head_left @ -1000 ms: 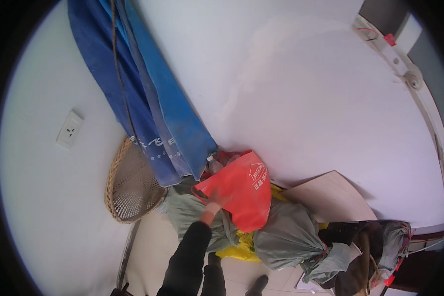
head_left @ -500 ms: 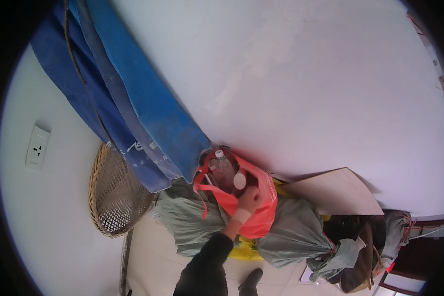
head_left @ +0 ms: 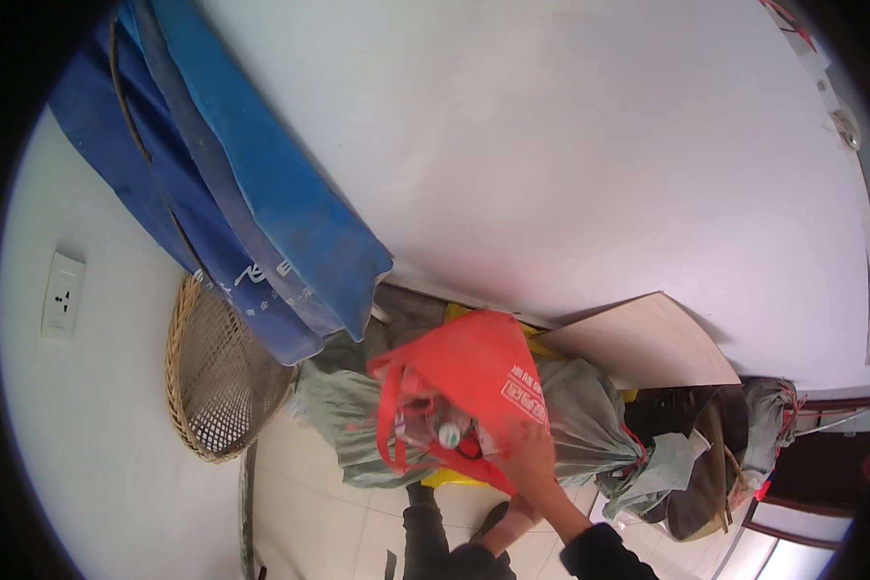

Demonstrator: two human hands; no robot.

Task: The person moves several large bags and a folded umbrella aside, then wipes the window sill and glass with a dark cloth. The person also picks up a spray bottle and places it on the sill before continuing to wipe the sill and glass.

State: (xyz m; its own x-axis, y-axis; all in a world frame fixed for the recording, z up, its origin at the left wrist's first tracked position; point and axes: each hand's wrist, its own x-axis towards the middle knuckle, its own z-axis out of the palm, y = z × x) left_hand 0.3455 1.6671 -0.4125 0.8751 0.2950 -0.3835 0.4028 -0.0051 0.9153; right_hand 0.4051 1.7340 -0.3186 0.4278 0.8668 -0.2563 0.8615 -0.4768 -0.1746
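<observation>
1. Tiled floor (head_left: 309,498): grey sacks (head_left: 585,401) obstruct its edge at the wall (head_left: 590,164).
2. Wicker basket (head_left: 227,377) left, board (head_left: 648,340) right.
3. Red bag (head_left: 464,353) tilted over sacks; right hand (head_left: 529,459) touching; left hand hidden; grips: cannot tell.

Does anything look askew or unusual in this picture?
Yes. The red bag in the middle is tilted rather than upright, exposing its contents. The woven basket at left seems to stand on edge, not flat on its base.
</observation>
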